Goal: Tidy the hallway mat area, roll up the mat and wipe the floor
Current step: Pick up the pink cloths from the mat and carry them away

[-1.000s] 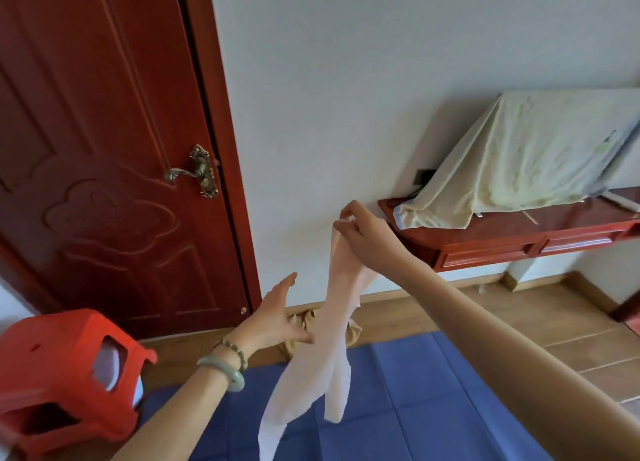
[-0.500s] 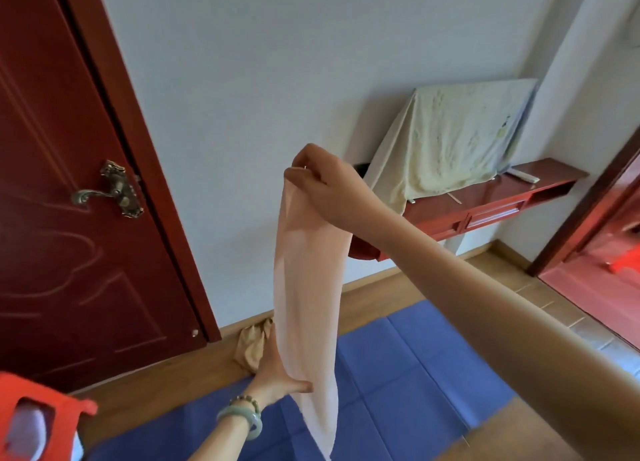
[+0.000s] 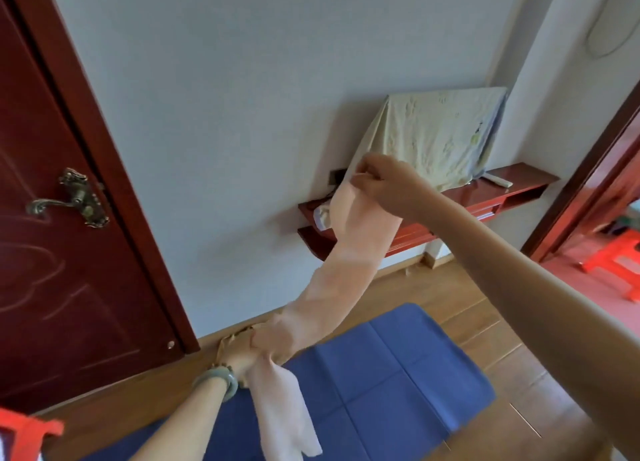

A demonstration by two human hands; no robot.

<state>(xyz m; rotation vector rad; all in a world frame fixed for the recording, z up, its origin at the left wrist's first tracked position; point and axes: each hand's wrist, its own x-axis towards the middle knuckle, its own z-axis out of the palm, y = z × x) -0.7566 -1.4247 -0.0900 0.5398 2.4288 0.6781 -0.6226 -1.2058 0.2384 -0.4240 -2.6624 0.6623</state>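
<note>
A long pale pink stocking-like garment (image 3: 349, 256) stretches diagonally between my hands. My right hand (image 3: 384, 183) pinches its top end up near the shelf. My left hand (image 3: 242, 353), with a green bangle on the wrist, grips it lower down, and the loose end hangs below over the blue folding mat (image 3: 398, 374). The mat lies flat on the wooden floor (image 3: 485, 308). A crumpled tan cloth (image 3: 225, 343) lies by the skirting board, partly hidden behind my left hand.
A dark red door (image 3: 69, 253) with a brass handle (image 3: 74, 197) stands at left. A red wall shelf (image 3: 485, 201) carries something covered by a pale cloth (image 3: 436, 138). Red stools sit at bottom left (image 3: 24, 429) and through the right doorway (image 3: 616, 256).
My right hand carried the garment's top end up and to the right, pulling it taut at a slant. My left hand closed around its lower part. The view turned right.
</note>
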